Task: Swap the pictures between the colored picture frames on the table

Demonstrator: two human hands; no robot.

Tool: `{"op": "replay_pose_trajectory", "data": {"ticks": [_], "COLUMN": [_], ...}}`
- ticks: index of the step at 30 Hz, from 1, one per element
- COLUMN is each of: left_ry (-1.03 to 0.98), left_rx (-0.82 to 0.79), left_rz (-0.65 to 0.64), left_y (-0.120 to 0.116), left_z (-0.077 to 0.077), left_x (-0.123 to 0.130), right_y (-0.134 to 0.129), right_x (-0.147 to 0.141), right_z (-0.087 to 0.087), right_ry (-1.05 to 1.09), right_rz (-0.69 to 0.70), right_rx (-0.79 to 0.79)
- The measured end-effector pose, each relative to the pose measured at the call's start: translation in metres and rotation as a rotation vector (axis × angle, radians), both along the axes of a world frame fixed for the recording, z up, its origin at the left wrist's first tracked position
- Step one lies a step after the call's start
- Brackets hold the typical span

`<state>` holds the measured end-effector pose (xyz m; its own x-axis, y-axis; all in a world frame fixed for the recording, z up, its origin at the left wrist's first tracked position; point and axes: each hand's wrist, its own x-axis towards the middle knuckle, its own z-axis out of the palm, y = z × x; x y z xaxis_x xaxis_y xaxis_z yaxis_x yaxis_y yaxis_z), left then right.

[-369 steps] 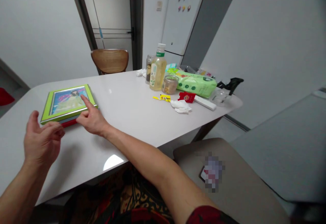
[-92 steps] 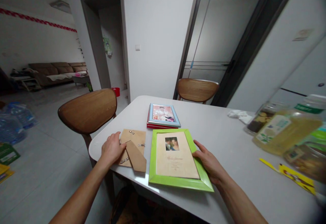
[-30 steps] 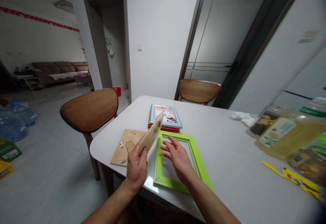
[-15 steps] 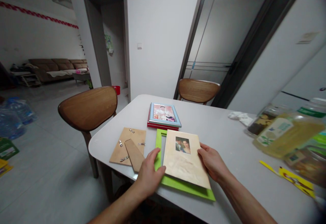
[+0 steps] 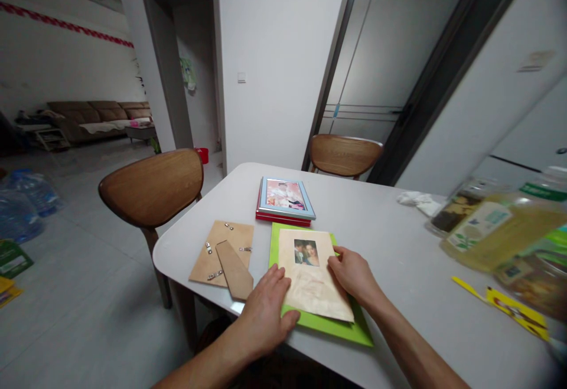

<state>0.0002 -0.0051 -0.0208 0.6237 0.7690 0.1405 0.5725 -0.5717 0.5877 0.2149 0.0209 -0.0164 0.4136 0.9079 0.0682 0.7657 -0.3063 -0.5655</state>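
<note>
Head view. In the lower centre of the frame, a green picture frame (image 5: 325, 331) lies flat on the white table (image 5: 398, 259). A cream sheet (image 5: 312, 288) bearing a small photo (image 5: 306, 253) lies over it, covering its middle; the green border shows on the left and along the bottom. The left hand (image 5: 266, 312) rests with loosely spread fingers on the left border and the adjoining sheet edge, thumb at the lower border; it is not clenched. The right hand (image 5: 354, 274) grasps the right edge of the sheet between thumb and fingers.

Left of centre, near the left hand, lies a brown backing board (image 5: 221, 229) with metal clips and a support leg (image 5: 235, 272). Above the green frame, at centre, a blue-framed picture (image 5: 286, 195) tops a stack with red edges. At right: crumpled tissue (image 5: 419, 201), jar (image 5: 458, 207), bottle of yellow liquid (image 5: 491, 232) and yellow packet (image 5: 517, 312).
</note>
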Motion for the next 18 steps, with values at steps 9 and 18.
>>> {"op": "replay_pose_trajectory", "data": {"ticks": [9, 18], "left_ry": [0.071, 0.103], "left_rx": [0.022, 0.068], "left_rz": [-0.012, -0.034], "left_y": [-0.002, 0.0], "left_z": [0.006, 0.003], "left_x": [0.003, 0.002], "right_y": [-0.003, -0.007], "right_x": [-0.003, -0.01], "right_z": [0.005, 0.003], "right_ry": [-0.15, -0.416], "right_rz": [0.02, 0.013], "right_rx": [-0.085, -0.179]}}
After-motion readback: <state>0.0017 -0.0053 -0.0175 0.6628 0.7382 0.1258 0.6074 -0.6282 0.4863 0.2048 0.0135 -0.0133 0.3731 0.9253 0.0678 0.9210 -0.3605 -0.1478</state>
